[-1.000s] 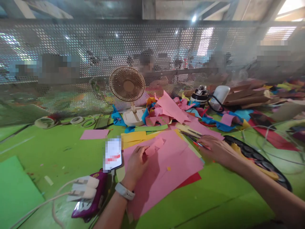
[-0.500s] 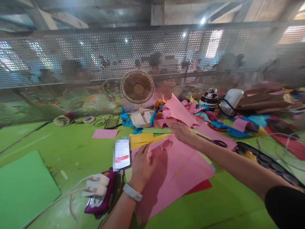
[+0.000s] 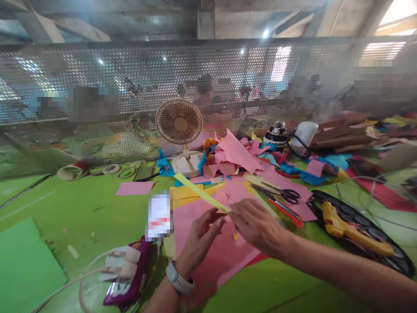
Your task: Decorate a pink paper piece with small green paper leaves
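My right hand (image 3: 256,224) has its fingers closed on the lower end of a narrow yellow-green paper strip (image 3: 198,191), which points up and to the left. Close beside that end is my left hand (image 3: 200,239), with a watch on the wrist. Its fingers are curled, and a gap shows between thumb and index finger; I see nothing held there. Beneath both hands lie large pink paper sheets (image 3: 195,256), with a small orange scrap (image 3: 235,237) on top. Yellow paper (image 3: 185,195) lies just behind them.
Left of the sheets are a phone (image 3: 159,217) and a purple power strip (image 3: 127,278) with plugs. Scissors (image 3: 289,195) and a yellow glue gun (image 3: 355,230) on a black tray (image 3: 399,256) lie right. Behind stand a fan (image 3: 179,121) and crumpled paper scraps (image 3: 234,152).
My right hand has come back from the scraps near the fan with the yellow-green strip. My left hand has lifted off the pink paper toward it. The view has shifted slightly right.
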Tool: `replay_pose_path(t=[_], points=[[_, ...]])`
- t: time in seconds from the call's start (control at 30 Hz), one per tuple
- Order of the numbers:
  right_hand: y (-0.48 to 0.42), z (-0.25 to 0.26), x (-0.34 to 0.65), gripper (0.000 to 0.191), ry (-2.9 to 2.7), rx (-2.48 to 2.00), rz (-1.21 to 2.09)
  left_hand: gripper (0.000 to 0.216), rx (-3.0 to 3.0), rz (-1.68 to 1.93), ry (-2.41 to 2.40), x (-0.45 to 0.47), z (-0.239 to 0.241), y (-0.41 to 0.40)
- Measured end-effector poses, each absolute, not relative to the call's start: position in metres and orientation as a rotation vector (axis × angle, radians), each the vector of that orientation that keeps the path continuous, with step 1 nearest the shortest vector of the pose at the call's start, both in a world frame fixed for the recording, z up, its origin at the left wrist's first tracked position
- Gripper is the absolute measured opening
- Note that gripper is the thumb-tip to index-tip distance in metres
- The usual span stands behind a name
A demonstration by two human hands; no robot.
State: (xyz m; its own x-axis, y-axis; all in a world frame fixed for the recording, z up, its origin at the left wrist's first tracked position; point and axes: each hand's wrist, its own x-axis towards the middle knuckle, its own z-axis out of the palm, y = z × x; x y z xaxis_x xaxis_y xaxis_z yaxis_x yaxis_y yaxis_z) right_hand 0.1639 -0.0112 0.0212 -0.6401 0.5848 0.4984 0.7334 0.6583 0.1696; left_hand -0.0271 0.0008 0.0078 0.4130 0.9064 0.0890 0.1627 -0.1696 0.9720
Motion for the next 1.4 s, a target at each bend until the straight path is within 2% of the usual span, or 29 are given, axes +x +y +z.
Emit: replay_pose_path(t=[0.13, 0.27, 0.33, 0.5, 0.73, 0.83, 0.93, 1.23, 1.4], points=[[-0.03, 0.008, 0.153, 0.022, -2.5, -0.99, -0.479, 0.026, 1.502, 0.849, 1.008, -0.021, -0.004, 0.003], [-0.034, 0.009, 0.164, 0.015, -2.444, -1.049, -0.265, 0.024, 1.54, 0.854, 0.988, -0.021, -0.011, 0.005], [-0.034, 0.013, 0.181, 0.023, -2.369, -1.165, -0.189, 0.022, 1.581, 0.886, 0.967, -0.022, -0.01, 0.004], [-0.029, 0.008, 0.246, 0.025, -2.215, -1.705, -0.257, 0.023, 1.622, 0.868, 0.989, -0.022, -0.008, 0.005], [-0.008, 0.0, 0.301, 0.025, -2.229, -2.181, -0.237, 0.041, 1.586, 0.953, 0.998, -0.023, -0.006, 0.004], [0.01, 0.004, 0.314, 0.025, -2.205, -2.332, -0.117, 0.054, 1.548, 1.004, 0.99, -0.023, -0.006, 0.002], [0.027, 0.007, 0.324, 0.023, -2.256, -2.341, 0.007, 0.057, 1.52, 1.013, 0.958, -0.022, -0.006, 0.002], [0.046, 0.02, 0.332, 0.011, -2.282, -2.368, 0.3, 0.036, 1.366, 1.052, 0.892, -0.021, 0.005, 0.001], [0.033, 0.022, 0.35, 0.017, -2.2, -2.31, 0.45, 0.026, 1.091, 1.068, 0.926, -0.022, 0.003, 0.004]])
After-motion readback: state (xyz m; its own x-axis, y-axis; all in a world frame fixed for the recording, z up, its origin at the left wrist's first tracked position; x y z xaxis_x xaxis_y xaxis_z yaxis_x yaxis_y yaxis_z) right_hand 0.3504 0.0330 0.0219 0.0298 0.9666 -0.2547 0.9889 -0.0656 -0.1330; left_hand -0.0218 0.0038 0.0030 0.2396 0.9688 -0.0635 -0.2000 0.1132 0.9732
